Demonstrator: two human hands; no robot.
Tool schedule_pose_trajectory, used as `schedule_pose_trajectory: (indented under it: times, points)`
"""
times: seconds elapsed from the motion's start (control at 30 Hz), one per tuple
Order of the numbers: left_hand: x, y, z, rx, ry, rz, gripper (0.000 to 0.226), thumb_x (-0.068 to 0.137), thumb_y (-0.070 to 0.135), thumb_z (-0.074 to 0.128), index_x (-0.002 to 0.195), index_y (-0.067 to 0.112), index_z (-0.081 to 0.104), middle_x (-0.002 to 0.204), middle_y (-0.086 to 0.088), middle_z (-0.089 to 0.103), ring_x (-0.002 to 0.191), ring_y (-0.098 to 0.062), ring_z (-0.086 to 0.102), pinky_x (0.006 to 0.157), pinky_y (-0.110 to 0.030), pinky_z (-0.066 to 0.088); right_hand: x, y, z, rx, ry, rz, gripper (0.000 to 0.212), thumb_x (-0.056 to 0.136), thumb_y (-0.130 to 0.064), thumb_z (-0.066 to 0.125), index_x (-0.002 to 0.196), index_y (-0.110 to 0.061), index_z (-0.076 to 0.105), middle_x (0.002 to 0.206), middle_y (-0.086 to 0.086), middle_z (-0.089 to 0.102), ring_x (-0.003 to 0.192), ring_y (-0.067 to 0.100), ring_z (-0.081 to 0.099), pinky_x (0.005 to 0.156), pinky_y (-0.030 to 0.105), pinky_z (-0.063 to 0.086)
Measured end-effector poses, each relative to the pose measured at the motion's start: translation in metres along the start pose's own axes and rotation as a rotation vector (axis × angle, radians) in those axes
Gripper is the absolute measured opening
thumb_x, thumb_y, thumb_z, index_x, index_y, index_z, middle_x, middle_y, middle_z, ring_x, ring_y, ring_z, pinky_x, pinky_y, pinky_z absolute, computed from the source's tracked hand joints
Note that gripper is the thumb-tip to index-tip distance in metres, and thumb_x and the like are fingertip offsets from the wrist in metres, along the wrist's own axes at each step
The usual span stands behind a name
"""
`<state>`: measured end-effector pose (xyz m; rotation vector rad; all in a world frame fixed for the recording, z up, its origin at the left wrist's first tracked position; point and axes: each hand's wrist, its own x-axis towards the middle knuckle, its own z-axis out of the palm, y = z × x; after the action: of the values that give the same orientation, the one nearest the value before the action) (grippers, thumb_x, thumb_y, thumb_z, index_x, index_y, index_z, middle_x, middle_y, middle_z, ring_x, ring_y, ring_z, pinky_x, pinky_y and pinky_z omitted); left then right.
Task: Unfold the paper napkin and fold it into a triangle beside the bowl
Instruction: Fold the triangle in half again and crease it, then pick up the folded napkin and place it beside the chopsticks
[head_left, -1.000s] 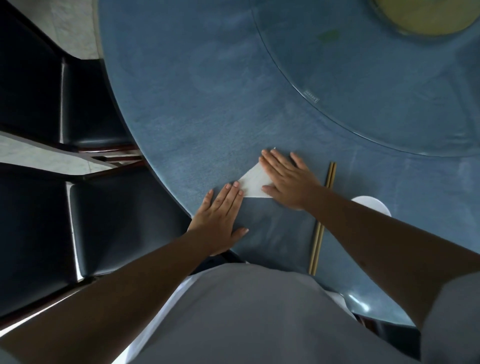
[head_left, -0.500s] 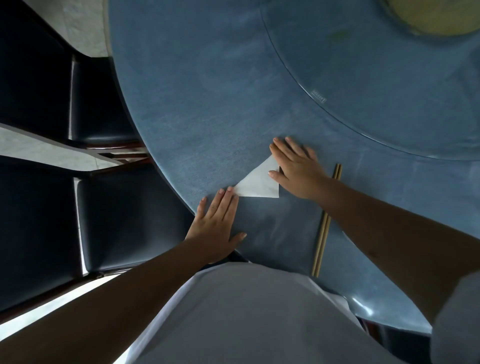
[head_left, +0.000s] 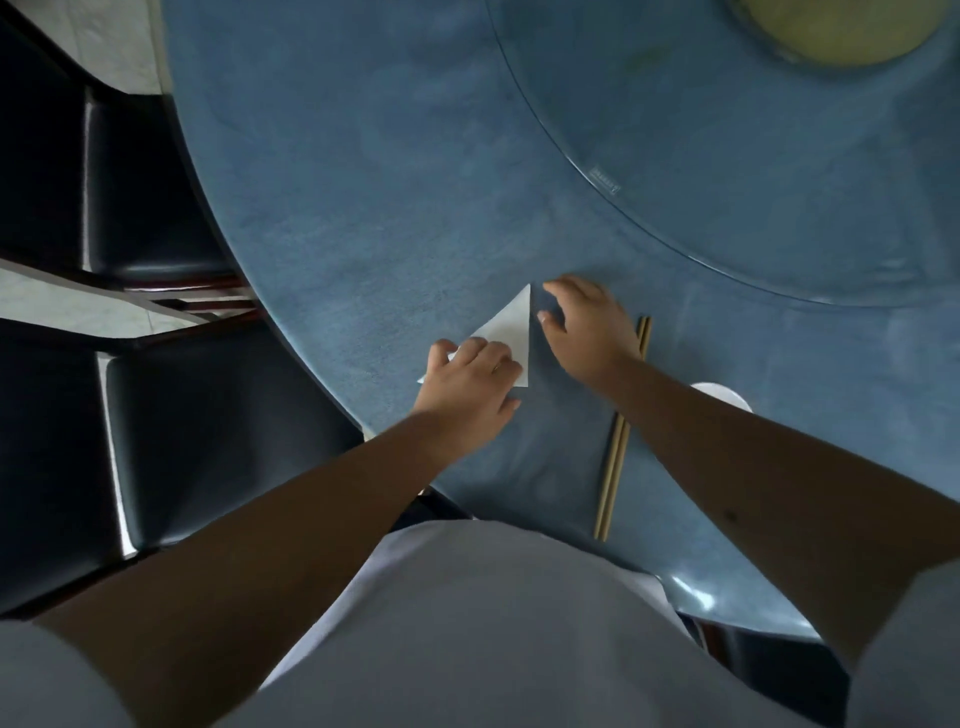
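A white paper napkin (head_left: 506, 332), folded into a triangle, lies flat on the blue tabletop (head_left: 363, 182) close to its near left edge, one point aimed toward the middle of the tabletop and one long side running back toward the person. The left hand (head_left: 470, 382) rests on the napkin's near left part, its fingers curled over that corner so that a little white shows past the knuckles; whether they pinch the paper or only press on it cannot be told. The right hand (head_left: 587, 332) is just beside the napkin's right side, loosely open with fingers bent and spread, the thumb tip at or nearly at the napkin's straight right edge and the other fingertips arched over the tabletop past the far point. It holds nothing. A pair of light wooden chopsticks (head_left: 618, 447) lies just right of the right hand, running from near the person's body away across the tabletop, partly hidden under the right forearm. A small piece of a white bowl (head_left: 724, 393) shows beyond that forearm, to the right of the chopsticks, well apart from the napkin. A round glass turntable (head_left: 753, 156) covers the far right of the tabletop. Two dark chairs (head_left: 208, 441) stand along the left edge.
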<state>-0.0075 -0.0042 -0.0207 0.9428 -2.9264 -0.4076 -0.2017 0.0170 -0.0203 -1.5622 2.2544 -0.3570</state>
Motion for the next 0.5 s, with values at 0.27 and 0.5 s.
schedule_pose_trajectory:
  times: [0.27, 0.5]
  points:
    - [0.010, 0.001, 0.007, 0.033, 0.084, 0.005, 0.012, 0.082, 0.030, 0.063, 0.075, 0.023, 0.071, 0.089, 0.005, 0.067, 0.086, -0.026, 0.062, 0.076, -0.043, 0.043, -0.014, 0.008, 0.010, -0.019, 0.025, -0.019, 0.043, 0.089, -0.024, 0.054, 0.130, -0.011, 0.053, 0.142, 0.008, 0.050, 0.128, 0.024, 0.047, 0.100, 0.040, 0.036]
    - [0.010, 0.003, 0.002, -0.043, 0.098, -0.041, 0.014, 0.083, 0.022, 0.060, 0.078, 0.019, 0.072, 0.088, 0.004, 0.070, 0.086, -0.026, 0.064, 0.076, -0.042, 0.044, -0.017, 0.014, 0.019, -0.070, 0.000, -0.078, 0.040, 0.092, -0.015, 0.047, 0.130, -0.008, 0.052, 0.146, 0.009, 0.046, 0.137, 0.023, 0.037, 0.104, 0.043, 0.036]
